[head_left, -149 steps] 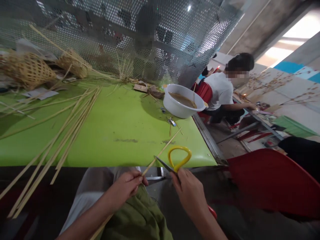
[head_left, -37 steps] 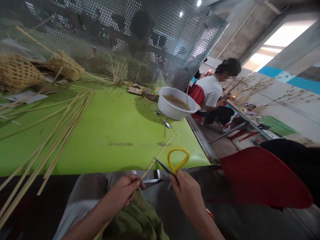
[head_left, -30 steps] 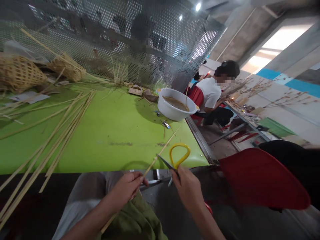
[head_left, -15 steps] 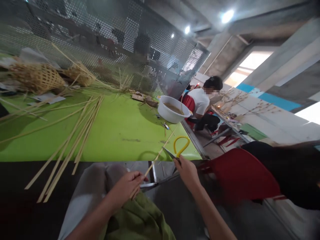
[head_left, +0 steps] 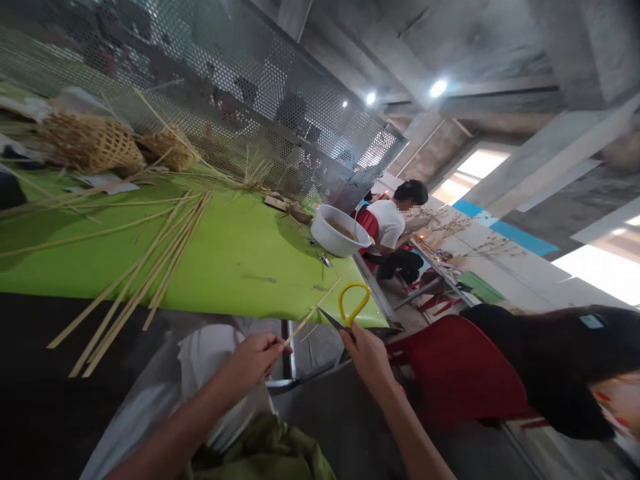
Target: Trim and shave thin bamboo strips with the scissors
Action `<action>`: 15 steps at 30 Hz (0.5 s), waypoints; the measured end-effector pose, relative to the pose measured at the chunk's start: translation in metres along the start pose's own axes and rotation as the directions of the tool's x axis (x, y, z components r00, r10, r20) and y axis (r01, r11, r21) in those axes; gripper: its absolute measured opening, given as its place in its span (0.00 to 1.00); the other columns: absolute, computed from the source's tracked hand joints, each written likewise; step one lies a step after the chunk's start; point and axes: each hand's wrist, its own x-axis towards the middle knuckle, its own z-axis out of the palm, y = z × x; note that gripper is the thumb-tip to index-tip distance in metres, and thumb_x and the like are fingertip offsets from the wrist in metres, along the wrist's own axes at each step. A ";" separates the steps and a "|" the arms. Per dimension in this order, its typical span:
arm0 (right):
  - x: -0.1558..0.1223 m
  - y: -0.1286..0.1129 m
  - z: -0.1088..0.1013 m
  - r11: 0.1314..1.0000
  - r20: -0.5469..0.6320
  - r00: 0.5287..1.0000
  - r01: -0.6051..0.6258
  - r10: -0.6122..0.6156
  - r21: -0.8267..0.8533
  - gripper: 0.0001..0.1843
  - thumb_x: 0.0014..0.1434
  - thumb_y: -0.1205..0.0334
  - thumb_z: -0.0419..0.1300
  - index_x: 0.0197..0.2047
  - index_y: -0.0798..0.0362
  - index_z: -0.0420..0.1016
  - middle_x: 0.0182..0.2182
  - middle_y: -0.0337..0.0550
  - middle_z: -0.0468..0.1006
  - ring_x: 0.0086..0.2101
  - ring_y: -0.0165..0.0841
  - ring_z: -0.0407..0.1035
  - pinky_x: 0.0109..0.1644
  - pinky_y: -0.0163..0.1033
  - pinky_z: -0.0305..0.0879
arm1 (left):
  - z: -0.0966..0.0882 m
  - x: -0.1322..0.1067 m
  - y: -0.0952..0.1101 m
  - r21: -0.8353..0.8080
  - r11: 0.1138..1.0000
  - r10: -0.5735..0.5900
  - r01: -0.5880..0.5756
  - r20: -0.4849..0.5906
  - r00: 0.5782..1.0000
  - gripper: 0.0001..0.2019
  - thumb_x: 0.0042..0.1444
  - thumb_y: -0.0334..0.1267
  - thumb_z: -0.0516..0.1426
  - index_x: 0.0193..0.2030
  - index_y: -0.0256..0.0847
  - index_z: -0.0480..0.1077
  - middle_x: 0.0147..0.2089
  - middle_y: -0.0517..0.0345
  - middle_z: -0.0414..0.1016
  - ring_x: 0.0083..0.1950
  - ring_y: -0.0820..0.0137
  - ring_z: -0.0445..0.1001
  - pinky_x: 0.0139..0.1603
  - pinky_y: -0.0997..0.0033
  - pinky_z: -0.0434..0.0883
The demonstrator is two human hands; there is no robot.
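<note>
Between its thumb and fingers my left hand (head_left: 261,355) pinches a thin bamboo strip (head_left: 303,324), which slants up to the right over the table's front edge. My right hand (head_left: 369,358) is closed on a pair of scissors (head_left: 354,303) with yellow handles. The dark blades point left, and their tip is at the strip; whether they touch it I cannot tell. More long bamboo strips (head_left: 145,283) lie fanned out on the green table (head_left: 240,253), their ends hanging past its front edge.
A white basin (head_left: 336,235) of murky liquid stands near the table's right end. Woven baskets (head_left: 95,141) lie at the far left. A perforated metal screen (head_left: 240,87) runs along the back. A red chair (head_left: 460,373) and a person in black (head_left: 545,353) are at the right.
My view has shifted a little to the right. My left hand has moved up along the strip, closer to the scissors, and still grips it. The right hand keeps hold of the scissors.
</note>
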 end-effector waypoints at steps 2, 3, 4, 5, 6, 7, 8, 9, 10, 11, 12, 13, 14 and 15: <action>0.004 0.006 0.001 1.000 -0.011 1.000 -0.020 0.020 -0.003 0.15 0.66 0.56 0.47 0.32 0.53 0.68 0.25 0.42 0.75 0.26 0.32 0.68 0.29 0.34 0.50 | 0.005 0.003 -0.002 0.020 0.999 -0.025 0.025 -0.007 1.000 0.20 0.52 0.52 0.51 0.37 0.35 0.70 0.12 0.73 0.51 0.15 0.77 0.48 0.20 0.74 0.47; 0.006 0.008 0.002 1.000 -0.016 0.999 -0.028 0.028 -0.002 0.15 0.66 0.56 0.47 0.33 0.53 0.68 0.25 0.42 0.75 0.26 0.33 0.68 0.29 0.34 0.50 | 0.007 0.004 -0.003 0.027 0.999 -0.044 0.044 -0.008 0.999 0.20 0.52 0.53 0.51 0.38 0.35 0.70 0.12 0.73 0.51 0.15 0.77 0.49 0.20 0.74 0.47; 0.006 0.009 0.003 0.999 -0.017 0.999 -0.032 0.032 0.002 0.14 0.66 0.56 0.48 0.34 0.53 0.68 0.25 0.42 0.75 0.27 0.33 0.68 0.30 0.34 0.49 | 0.009 0.004 -0.003 0.034 0.998 -0.061 0.062 -0.011 0.998 0.21 0.52 0.53 0.51 0.38 0.35 0.70 0.12 0.73 0.51 0.15 0.77 0.49 0.20 0.74 0.47; 0.006 0.010 0.003 1.000 -0.014 0.999 -0.028 0.028 0.005 0.14 0.66 0.56 0.48 0.34 0.53 0.69 0.25 0.42 0.75 0.27 0.33 0.68 0.30 0.34 0.50 | 0.010 0.004 -0.002 0.041 0.996 -0.076 0.076 -0.018 0.997 0.21 0.51 0.53 0.51 0.38 0.35 0.70 0.12 0.73 0.51 0.16 0.77 0.48 0.20 0.74 0.47; 0.004 0.010 0.004 1.000 -0.010 1.000 -0.015 0.015 0.009 0.14 0.66 0.56 0.48 0.34 0.53 0.69 0.25 0.42 0.75 0.27 0.33 0.69 0.31 0.35 0.50 | 0.010 0.003 0.000 0.051 0.995 -0.088 0.090 -0.025 0.996 0.22 0.51 0.54 0.51 0.38 0.35 0.70 0.12 0.73 0.51 0.16 0.76 0.48 0.20 0.74 0.47; 0.002 0.010 0.004 1.000 -0.009 1.000 0.003 -0.002 0.013 0.14 0.66 0.56 0.48 0.34 0.53 0.69 0.26 0.42 0.75 0.28 0.33 0.69 0.31 0.35 0.51 | 0.010 0.002 0.003 0.061 0.993 -0.100 0.101 -0.031 0.995 0.22 0.51 0.54 0.51 0.38 0.35 0.70 0.12 0.73 0.51 0.16 0.76 0.49 0.20 0.74 0.47; 0.000 0.011 0.004 1.000 -0.009 1.000 0.022 -0.022 0.022 0.14 0.66 0.56 0.48 0.34 0.53 0.68 0.26 0.43 0.75 0.29 0.34 0.69 0.32 0.35 0.51 | 0.010 0.001 0.005 0.069 0.991 -0.111 0.114 -0.040 0.993 0.23 0.51 0.54 0.51 0.39 0.35 0.71 0.12 0.72 0.51 0.16 0.76 0.49 0.21 0.74 0.47; -0.001 0.011 0.004 0.999 -0.015 0.999 0.036 -0.035 0.031 0.15 0.67 0.56 0.47 0.33 0.53 0.68 0.26 0.43 0.74 0.29 0.34 0.69 0.33 0.35 0.52 | 0.009 0.000 0.007 0.068 0.989 -0.126 0.129 -0.044 0.991 0.23 0.51 0.55 0.51 0.40 0.35 0.71 0.12 0.72 0.51 0.17 0.76 0.49 0.21 0.74 0.47; -0.001 0.012 0.004 0.998 -0.022 0.999 0.041 -0.040 0.038 0.15 0.67 0.55 0.47 0.33 0.53 0.68 0.26 0.43 0.74 0.30 0.34 0.69 0.33 0.35 0.52 | 0.009 0.000 0.008 0.060 0.988 -0.141 0.143 -0.044 0.989 0.23 0.51 0.55 0.51 0.40 0.35 0.71 0.13 0.72 0.51 0.17 0.76 0.49 0.21 0.75 0.47; 0.000 0.013 0.004 0.998 -0.029 0.999 0.035 -0.033 0.043 0.16 0.67 0.55 0.47 0.33 0.52 0.67 0.26 0.42 0.74 0.29 0.34 0.69 0.33 0.35 0.52 | 0.009 0.000 0.008 0.051 0.986 -0.154 0.156 -0.043 0.987 0.23 0.51 0.55 0.51 0.41 0.36 0.70 0.13 0.72 0.51 0.17 0.77 0.49 0.21 0.75 0.47; 0.001 0.013 0.004 0.999 -0.032 0.999 0.019 -0.018 0.042 0.16 0.67 0.55 0.47 0.32 0.52 0.67 0.25 0.42 0.74 0.29 0.34 0.69 0.32 0.35 0.52 | 0.009 0.000 0.007 0.041 0.985 -0.166 0.167 -0.041 0.985 0.24 0.51 0.56 0.51 0.41 0.36 0.70 0.13 0.73 0.51 0.17 0.77 0.48 0.21 0.75 0.46; 0.003 0.013 0.004 0.999 -0.034 0.999 0.004 -0.002 0.037 0.16 0.67 0.54 0.47 0.32 0.52 0.67 0.25 0.42 0.74 0.28 0.34 0.69 0.31 0.35 0.52 | 0.009 0.001 0.005 0.034 0.984 -0.175 0.176 -0.039 0.984 0.24 0.51 0.56 0.51 0.41 0.37 0.70 0.13 0.73 0.50 0.16 0.77 0.48 0.20 0.75 0.46; 0.004 0.011 0.004 1.000 -0.035 0.999 -0.003 0.004 0.030 0.16 0.67 0.54 0.47 0.31 0.52 0.66 0.24 0.41 0.73 0.27 0.34 0.68 0.31 0.36 0.51 | 0.009 0.003 0.002 0.031 0.983 -0.182 0.183 -0.039 0.983 0.24 0.50 0.57 0.51 0.40 0.37 0.70 0.12 0.73 0.49 0.16 0.77 0.47 0.20 0.75 0.45; 0.005 0.010 0.004 1.000 -0.039 0.999 -0.003 0.004 0.025 0.16 0.67 0.55 0.47 0.31 0.52 0.66 0.24 0.41 0.73 0.27 0.34 0.68 0.31 0.36 0.51 | 0.010 0.003 0.000 0.028 0.982 -0.187 0.189 -0.036 0.982 0.24 0.50 0.58 0.51 0.40 0.37 0.70 0.12 0.74 0.49 0.16 0.77 0.47 0.20 0.75 0.45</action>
